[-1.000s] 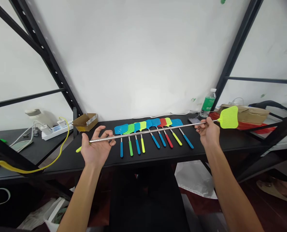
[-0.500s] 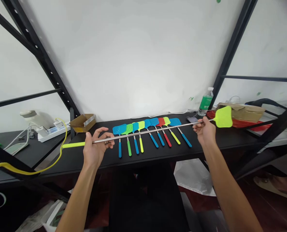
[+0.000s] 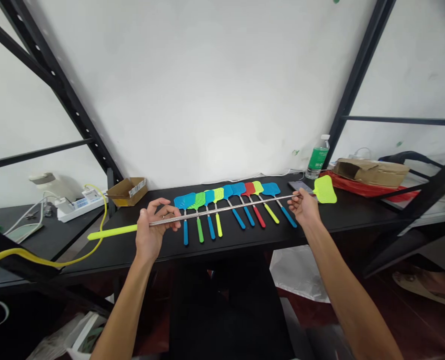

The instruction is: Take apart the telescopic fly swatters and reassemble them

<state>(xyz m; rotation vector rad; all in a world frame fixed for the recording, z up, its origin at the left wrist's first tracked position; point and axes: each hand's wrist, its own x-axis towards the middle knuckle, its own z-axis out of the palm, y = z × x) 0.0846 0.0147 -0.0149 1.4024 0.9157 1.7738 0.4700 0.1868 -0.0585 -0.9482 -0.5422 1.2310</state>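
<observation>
A long yellow-green fly swatter (image 3: 222, 213) with a thin metal shaft is held level in the air above the table. My left hand (image 3: 153, 232) closes loosely around the shaft beside the grip, its fingers curled and the thumb on top. Close to the yellow-green mesh head, my right hand (image 3: 305, 206) pinches the other end of the shaft. Behind and below it, several shorter fly swatters lie in a row, among them a blue one (image 3: 185, 232), a green one (image 3: 200, 230), a red one (image 3: 259, 218) and a yellow one (image 3: 219, 225).
An open cardboard box (image 3: 127, 192) and a power strip (image 3: 83, 206) stand at the left, near a yellow cable (image 3: 76, 261). At the back right are a water bottle (image 3: 318, 157), a phone (image 3: 298, 186) and a torn carton (image 3: 372, 172) on red plastic. Black rack posts flank both sides.
My right hand has moved left and slightly down with the swatter head, nearer my left hand. The left hand shifted a little right and down. The swatter spans less width; its grip end sits lower.
</observation>
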